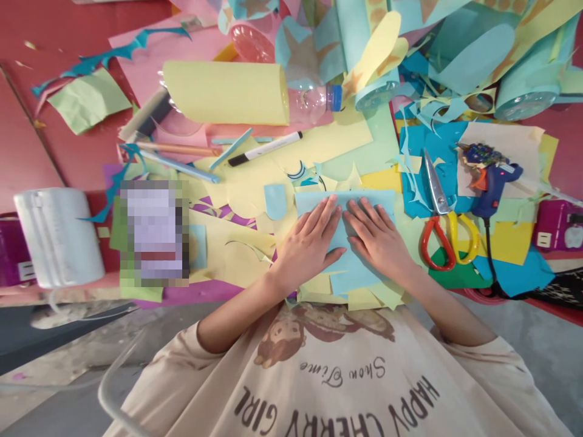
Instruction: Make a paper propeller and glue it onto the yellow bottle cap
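Note:
Both palms lie flat on a light blue sheet of paper (342, 258) in front of my body. My left hand (310, 237) rests on the sheet's left part, fingers stretched toward its far edge. On the right part is my right hand (376, 237), its fingers spread and thumb pointing inward. The far edge of the sheet shows a narrow strip that looks folded. Small yellow and blue paper scraps (373, 296) lie under and around its near edge. Just left of the sheet sits a small blue paper piece with a rounded end (274, 201).
Scissors (439, 206) and a blue glue gun (494, 185) lie at right. A yellow-wrapped bottle (225, 93) and a black-and-white marker (265, 149) lie beyond my hands. At left are a blurred-out phone-like object (155, 230) and a white case (59, 237). Blue-wrapped bottles (528, 79) stand far right.

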Tool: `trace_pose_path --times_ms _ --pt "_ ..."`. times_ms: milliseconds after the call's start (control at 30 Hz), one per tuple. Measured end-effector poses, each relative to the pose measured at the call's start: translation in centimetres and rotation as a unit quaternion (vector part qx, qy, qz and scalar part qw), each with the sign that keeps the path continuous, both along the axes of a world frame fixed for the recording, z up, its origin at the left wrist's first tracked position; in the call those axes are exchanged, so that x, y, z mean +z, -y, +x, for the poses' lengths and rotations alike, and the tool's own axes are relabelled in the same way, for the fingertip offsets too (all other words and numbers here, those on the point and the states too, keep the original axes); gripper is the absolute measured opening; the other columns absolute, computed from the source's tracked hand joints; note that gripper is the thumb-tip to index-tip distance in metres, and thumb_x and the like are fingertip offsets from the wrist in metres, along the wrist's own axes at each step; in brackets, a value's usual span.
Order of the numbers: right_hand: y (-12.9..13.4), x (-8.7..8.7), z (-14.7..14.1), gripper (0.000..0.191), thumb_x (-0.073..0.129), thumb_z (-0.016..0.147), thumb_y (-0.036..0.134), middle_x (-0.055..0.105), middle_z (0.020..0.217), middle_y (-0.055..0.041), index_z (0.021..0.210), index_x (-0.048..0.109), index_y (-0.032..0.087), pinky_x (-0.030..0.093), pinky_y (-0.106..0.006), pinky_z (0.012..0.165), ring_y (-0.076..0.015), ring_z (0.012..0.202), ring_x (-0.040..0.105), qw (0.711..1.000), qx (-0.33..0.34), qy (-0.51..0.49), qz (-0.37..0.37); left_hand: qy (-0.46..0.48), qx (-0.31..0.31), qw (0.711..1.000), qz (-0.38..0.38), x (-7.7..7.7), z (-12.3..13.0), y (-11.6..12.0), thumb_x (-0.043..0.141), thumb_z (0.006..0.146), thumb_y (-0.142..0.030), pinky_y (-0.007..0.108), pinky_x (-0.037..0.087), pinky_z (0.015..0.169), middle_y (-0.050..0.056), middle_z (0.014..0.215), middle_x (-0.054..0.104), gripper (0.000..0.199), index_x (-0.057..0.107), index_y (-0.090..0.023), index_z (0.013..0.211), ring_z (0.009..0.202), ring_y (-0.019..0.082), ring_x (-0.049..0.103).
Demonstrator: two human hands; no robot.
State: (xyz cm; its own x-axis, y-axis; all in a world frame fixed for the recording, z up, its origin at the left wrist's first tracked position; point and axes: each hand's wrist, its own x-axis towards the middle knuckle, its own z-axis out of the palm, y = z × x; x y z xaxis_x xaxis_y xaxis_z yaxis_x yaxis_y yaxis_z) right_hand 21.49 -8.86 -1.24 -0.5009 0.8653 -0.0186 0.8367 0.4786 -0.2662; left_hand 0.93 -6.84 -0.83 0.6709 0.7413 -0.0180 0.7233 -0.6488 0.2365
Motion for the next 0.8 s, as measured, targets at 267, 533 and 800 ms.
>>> trace_pose_path --times_ms 267,533,800 --pt "0.09 -0.27 -0.17 0.047 0.039 0.099 0.026 0.037 0.155 -0.0147 0.143 0.041 0.011 0.028 -0.052 0.119 -0.0275 0.148 0.025 1.0 -0.011 0.003 0.019 -0.017 0.007 1.0 -0.004 -0.33 0.32 0.13 0.032 0.098 -0.048 0.04 0.032 0.115 0.016 0.158 0.029 0.068 0.026 -0.005 0.151 0.146 0.027 0.03" --pt "0.0 -0.36 -0.18 0.047 0.04 0.099 0.026 0.04 0.152 -0.0179 0.141 0.041 0.007 0.031 -0.051 0.117 -0.0294 0.147 0.027 0.999 -0.005 0.012 0.044 -0.02 0.011 1.0 -0.016 -0.44 0.55 0.19 0.034 0.098 -0.047 0.043 0.026 0.12 0.017 0.159 0.026 0.069 0.024 -0.005 0.151 0.147 0.028 0.027" --pt "0.12 -0.61 -0.1 0.051 0.038 0.099 0.027 0.035 0.156 -0.0147 0.147 0.034 0.012 0.027 -0.053 0.119 -0.0271 0.149 0.022 1.0 -0.013 -0.011 0.009 -0.016 0.013 1.0 -0.023 -0.57 0.58 0.24 0.033 0.098 -0.047 0.047 0.023 0.121 0.019 0.159 0.023 0.07 0.02 -0.003 0.152 0.149 0.029 0.022"
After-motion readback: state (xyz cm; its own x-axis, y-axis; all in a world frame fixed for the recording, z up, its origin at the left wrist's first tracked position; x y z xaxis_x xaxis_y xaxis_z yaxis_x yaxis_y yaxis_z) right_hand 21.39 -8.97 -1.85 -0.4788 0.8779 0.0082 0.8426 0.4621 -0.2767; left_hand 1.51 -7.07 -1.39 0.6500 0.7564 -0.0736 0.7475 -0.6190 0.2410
